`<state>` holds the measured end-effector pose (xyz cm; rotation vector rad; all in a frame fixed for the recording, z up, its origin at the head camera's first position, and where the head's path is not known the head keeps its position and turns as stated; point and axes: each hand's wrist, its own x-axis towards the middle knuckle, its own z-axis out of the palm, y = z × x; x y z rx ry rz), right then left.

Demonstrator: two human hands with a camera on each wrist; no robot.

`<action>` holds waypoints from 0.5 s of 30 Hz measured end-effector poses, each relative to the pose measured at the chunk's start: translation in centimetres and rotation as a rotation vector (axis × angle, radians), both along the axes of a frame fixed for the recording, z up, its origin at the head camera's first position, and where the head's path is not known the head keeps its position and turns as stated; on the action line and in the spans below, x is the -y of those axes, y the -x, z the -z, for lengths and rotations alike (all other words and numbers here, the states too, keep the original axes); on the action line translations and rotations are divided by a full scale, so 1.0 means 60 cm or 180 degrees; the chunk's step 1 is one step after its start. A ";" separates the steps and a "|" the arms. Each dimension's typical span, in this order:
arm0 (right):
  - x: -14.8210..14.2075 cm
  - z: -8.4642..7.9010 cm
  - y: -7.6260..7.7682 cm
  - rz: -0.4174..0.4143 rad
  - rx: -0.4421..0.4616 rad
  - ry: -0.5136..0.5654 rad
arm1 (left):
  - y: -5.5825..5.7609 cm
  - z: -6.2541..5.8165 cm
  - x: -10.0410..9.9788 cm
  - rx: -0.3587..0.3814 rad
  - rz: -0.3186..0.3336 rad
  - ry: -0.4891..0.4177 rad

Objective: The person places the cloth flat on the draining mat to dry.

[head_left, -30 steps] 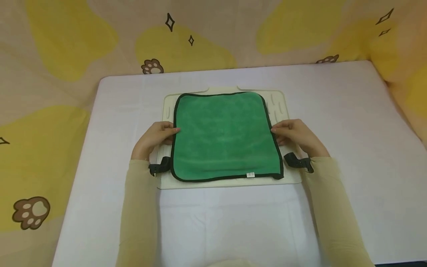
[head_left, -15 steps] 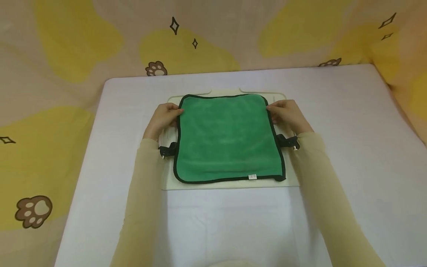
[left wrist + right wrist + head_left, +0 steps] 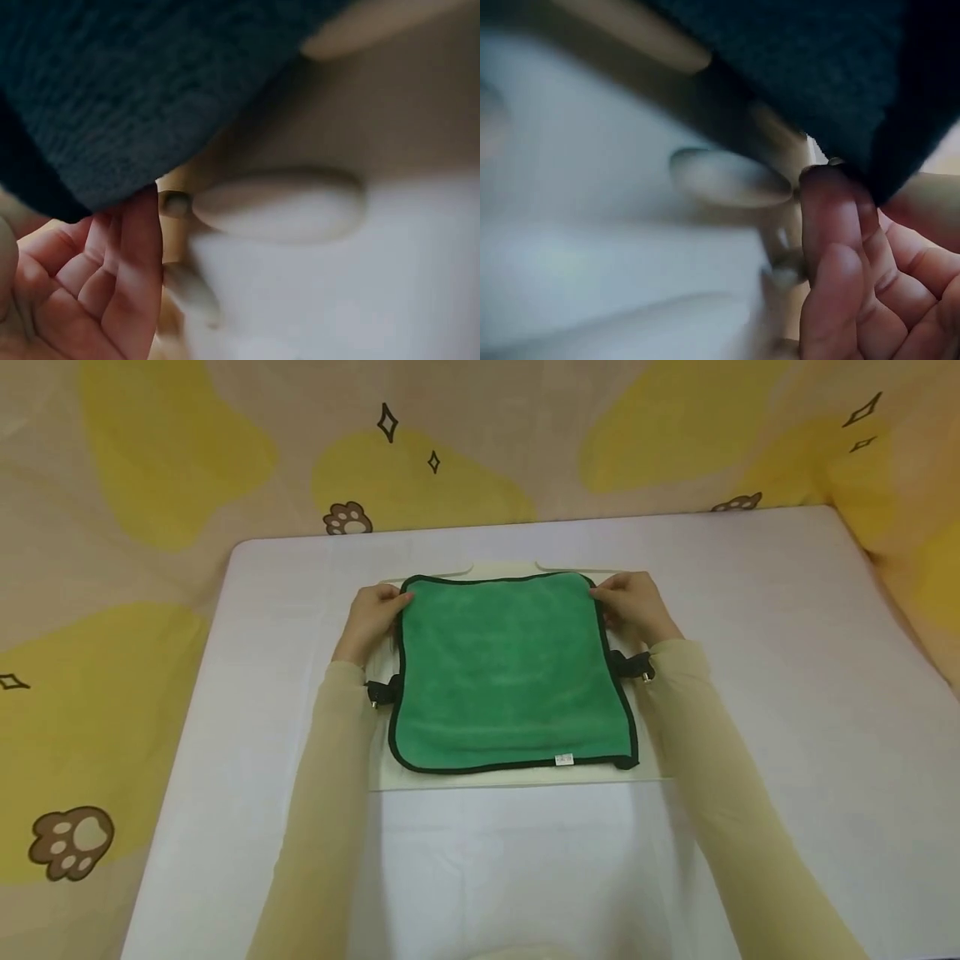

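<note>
A green towel [image 3: 510, 668] with a black border lies spread over a cream board [image 3: 502, 781]. My left hand [image 3: 371, 618] pinches its left edge near the far corner, thumb on top and fingers underneath. On the opposite side my right hand [image 3: 636, 606] pinches the right edge near the other far corner. In the left wrist view, the towel's dark underside [image 3: 150, 97] hangs above the curled fingers [image 3: 131, 262]. The right wrist view has the towel's underside [image 3: 817, 67] over the fingers [image 3: 832, 225], with the board's ridged surface [image 3: 720, 180] blurred below.
A white-covered table [image 3: 787, 693] extends around the board on all sides. Behind it and to the left hangs a yellow and beige curtain [image 3: 480, 435] with paw prints. A small white tag [image 3: 564, 760] sits on the towel's near edge. Black wrist cameras [image 3: 384, 692] sit under both forearms.
Both hands have slid along the towel's sides toward its far corners, away from the person. The towel has stayed nearly in place, and its near edge lies as before.
</note>
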<state>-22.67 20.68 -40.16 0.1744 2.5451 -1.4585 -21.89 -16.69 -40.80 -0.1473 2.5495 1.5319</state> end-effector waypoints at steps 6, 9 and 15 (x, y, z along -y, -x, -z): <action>-0.004 0.002 0.002 0.0053 -0.0143 -0.0019 | 0.002 -0.001 0.003 -0.0035 -0.0111 -0.0056; -0.002 -0.002 0.004 0.0118 -0.0210 0.0066 | 0.003 0.000 0.004 -0.0016 -0.0187 -0.0152; -0.001 0.001 0.004 0.0168 -0.0098 0.0141 | 0.000 0.001 0.006 0.0089 -0.0192 -0.0087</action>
